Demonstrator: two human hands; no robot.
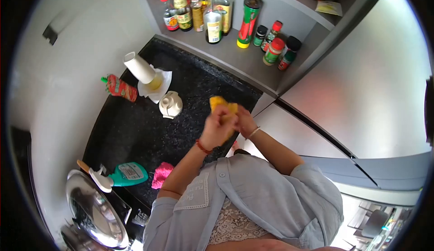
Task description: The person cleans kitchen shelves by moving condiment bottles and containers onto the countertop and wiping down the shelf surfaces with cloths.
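Observation:
A bunched yellow cloth [218, 101] is up in front of my body, above the right edge of the black countertop [135, 138]. My left hand [220, 126], with a red bracelet at the wrist, is closed around the cloth. Pressed close beside it, my right hand [246, 122] grips the cloth too; its fingers are partly hidden and slightly blurred. A white lidded pot [171, 105] stands on the counter to the left of my hands. Near my left forearm lies a pink cloth [162, 175].
A teal spray bottle [130, 174] and a shiny metal lid [97, 210] are at the lower left. At the back left are a red squeeze pouch [121, 88] and a white cylindrical container [139, 68]. Sauce bottles [213, 22] line the shelf [230, 54]. A refrigerator [361, 88] stands right.

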